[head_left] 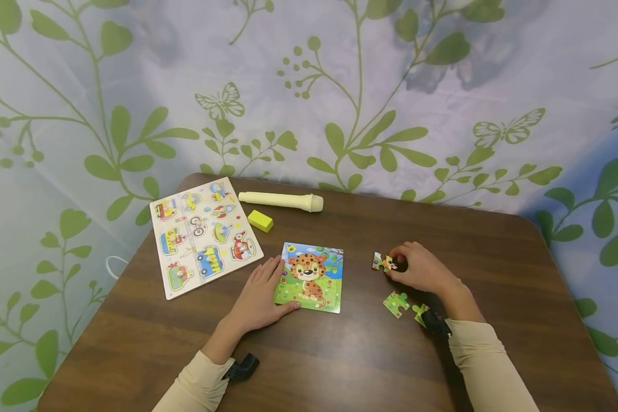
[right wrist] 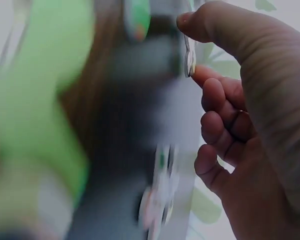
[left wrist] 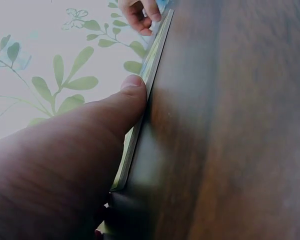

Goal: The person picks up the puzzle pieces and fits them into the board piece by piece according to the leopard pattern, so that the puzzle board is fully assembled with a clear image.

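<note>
My left hand rests along the left side of a square leopard puzzle, fingers extended. Its thumb touches the lower edge of the puzzle, as the left wrist view also shows. To the right, my right hand pinches a small jigsaw piece between thumb and index finger, with the other fingers bent. Another blue and green piece appears right beside the pinched one; whether they touch I cannot tell. Below this hand lie a green piece and a second green piece, partly hidden by the wrist camera.
A wooden vehicle puzzle board lies at the left of the brown table. Behind the leopard puzzle are a yellow block and a cream microphone-shaped stick. A leaf-patterned cloth hangs behind the table.
</note>
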{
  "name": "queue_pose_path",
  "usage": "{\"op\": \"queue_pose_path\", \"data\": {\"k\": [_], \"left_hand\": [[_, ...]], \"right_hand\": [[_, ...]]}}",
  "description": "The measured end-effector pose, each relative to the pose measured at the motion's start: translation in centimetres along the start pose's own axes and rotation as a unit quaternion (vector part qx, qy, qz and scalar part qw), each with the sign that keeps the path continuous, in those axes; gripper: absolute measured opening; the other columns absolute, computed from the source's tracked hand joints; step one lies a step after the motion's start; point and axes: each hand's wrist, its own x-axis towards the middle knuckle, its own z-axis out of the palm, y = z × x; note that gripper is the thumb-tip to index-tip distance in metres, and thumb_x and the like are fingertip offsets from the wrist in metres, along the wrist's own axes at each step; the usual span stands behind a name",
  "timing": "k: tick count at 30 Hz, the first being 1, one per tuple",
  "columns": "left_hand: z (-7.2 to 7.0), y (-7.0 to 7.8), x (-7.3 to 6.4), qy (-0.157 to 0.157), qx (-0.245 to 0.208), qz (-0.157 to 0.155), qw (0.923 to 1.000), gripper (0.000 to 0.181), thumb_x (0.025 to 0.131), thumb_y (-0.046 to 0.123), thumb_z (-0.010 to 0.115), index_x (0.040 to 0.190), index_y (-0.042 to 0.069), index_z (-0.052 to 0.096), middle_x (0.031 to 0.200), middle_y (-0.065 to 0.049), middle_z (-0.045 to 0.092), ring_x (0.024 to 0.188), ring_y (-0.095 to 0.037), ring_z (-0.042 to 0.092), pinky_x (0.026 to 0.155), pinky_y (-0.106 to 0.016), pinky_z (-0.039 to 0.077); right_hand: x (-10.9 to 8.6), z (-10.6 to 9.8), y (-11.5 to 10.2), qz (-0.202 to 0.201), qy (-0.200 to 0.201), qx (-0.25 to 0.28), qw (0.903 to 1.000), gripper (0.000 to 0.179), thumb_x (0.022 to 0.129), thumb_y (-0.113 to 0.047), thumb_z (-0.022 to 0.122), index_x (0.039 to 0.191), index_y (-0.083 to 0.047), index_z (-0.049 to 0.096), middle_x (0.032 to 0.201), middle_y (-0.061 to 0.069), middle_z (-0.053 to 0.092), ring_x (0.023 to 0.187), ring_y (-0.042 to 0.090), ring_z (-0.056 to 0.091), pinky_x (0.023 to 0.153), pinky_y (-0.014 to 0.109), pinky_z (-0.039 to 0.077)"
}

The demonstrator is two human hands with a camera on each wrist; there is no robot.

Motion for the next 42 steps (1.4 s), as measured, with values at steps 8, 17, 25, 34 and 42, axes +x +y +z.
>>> {"op": "queue_pose_path", "data": {"k": [8, 17, 25, 34, 42], "left_hand": [[0.0, 0.2, 0.0, 0.010, -0.005, 0.001, 0.9999, 0.108, 0.086, 0.067, 0.069, 0.163, 0.006, 0.022, 0.170, -0.015, 0.023, 0.158, -0.035, 0.021, 0.127, -0.056, 0.019], [0.0, 0.3, 0.2, 0.015, 0.005, 0.008, 0.9998, 0.110, 0.086, 0.069, 0.068, 0.165, 0.011, 0.017, 0.171, -0.008, 0.021, 0.158, -0.032, 0.020, 0.127, -0.056, 0.019], [-0.1, 0.4, 0.0, 0.027, 0.003, 0.017, 0.9995, 0.106, 0.086, 0.066, 0.070, 0.163, 0.009, 0.024, 0.170, -0.008, 0.026, 0.158, -0.034, 0.022, 0.126, -0.058, 0.022], [0.1, 0.2, 0.1, 0.013, 0.010, 0.010, 0.9998, 0.104, 0.087, 0.067, 0.068, 0.164, 0.014, 0.022, 0.172, -0.006, 0.021, 0.159, -0.032, 0.018, 0.127, -0.058, 0.019], [-0.2, 0.3, 0.1, 0.009, 0.013, 0.012, 0.9998, 0.103, 0.087, 0.066, 0.068, 0.164, 0.013, 0.023, 0.171, -0.008, 0.021, 0.159, -0.034, 0.018, 0.127, -0.058, 0.019]], "right_hand": [[2.4, 1.2, -6.6, -0.037, 0.014, 0.014, 0.9991, 0.038, 0.086, -0.037, 0.078, 0.111, -0.010, 0.071, 0.090, -0.001, 0.057, 0.087, 0.017, 0.050, 0.077, 0.036, 0.045], [5.9, 4.7, -15.8, -0.108, -0.003, -0.060, 0.9924, 0.036, 0.087, -0.041, 0.074, 0.106, -0.011, 0.073, 0.097, 0.001, 0.065, 0.089, 0.019, 0.056, 0.083, 0.039, 0.052], [6.4, 6.0, -17.7, -0.104, -0.015, -0.082, 0.9911, 0.033, 0.090, -0.041, 0.074, 0.107, -0.013, 0.073, 0.100, 0.000, 0.068, 0.097, 0.022, 0.060, 0.089, 0.039, 0.053], [6.6, 6.1, -18.2, -0.113, -0.001, -0.107, 0.9877, 0.036, 0.091, -0.044, 0.074, 0.109, -0.013, 0.073, 0.104, 0.001, 0.070, 0.098, 0.024, 0.063, 0.090, 0.042, 0.054], [6.4, 6.3, -18.5, -0.118, 0.020, -0.138, 0.9832, 0.036, 0.091, -0.045, 0.075, 0.110, -0.014, 0.075, 0.102, 0.000, 0.072, 0.092, 0.022, 0.064, 0.086, 0.040, 0.054]]}}
